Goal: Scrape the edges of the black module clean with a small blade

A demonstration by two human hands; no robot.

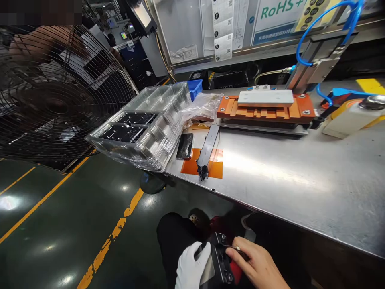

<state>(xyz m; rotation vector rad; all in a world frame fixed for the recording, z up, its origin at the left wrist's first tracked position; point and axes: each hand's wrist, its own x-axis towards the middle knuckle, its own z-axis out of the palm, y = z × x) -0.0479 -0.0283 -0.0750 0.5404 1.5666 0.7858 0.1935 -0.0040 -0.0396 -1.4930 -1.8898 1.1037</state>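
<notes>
Risk of a slip is judged from the low, unsupported hold: a small black part (217,263) is gripped below the counter (270,172) edge by the gloved left hand (192,267), while a thin tool (233,247) is pinched in the bare right hand (255,265).

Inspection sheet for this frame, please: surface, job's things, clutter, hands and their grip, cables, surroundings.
Surface: steel table, shiny, with an orange pad taped near its edge.
Job's things: small black part held below the table edge, over the lap.
Clutter: clear plastic trays, black phone-like piece, dark metal bar, orange fixture, crumpled plastic bag.
Hands: gloved left hand has a grip on the part; bare right hand holds a thin tool against it.
Cables: blue hoses.
Surroundings: floor fan, yellow floor lines.
</notes>
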